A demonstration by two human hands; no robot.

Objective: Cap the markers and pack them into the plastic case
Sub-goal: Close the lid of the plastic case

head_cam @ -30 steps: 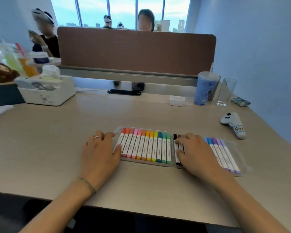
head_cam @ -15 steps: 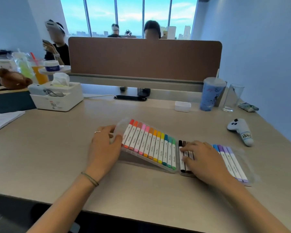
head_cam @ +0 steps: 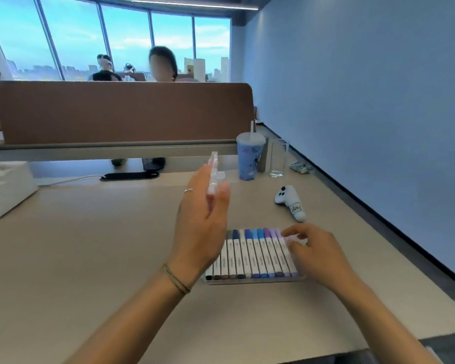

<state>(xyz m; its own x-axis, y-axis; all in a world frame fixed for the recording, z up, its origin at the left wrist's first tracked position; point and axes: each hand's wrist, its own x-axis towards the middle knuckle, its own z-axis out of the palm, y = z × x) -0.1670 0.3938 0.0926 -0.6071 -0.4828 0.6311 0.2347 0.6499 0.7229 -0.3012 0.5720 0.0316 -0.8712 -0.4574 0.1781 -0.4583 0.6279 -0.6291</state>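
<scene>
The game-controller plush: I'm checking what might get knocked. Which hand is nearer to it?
Right. The right hand rests on the markers' purple end, just below the controller plush; the left hand is raised further left, holding the case half.

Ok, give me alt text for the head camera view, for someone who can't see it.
A person's left hand holds one half of a clear plastic case upright, edge-on, while the right hand rests on the other half, flat on a beige desk and filled with capped markers.
</scene>
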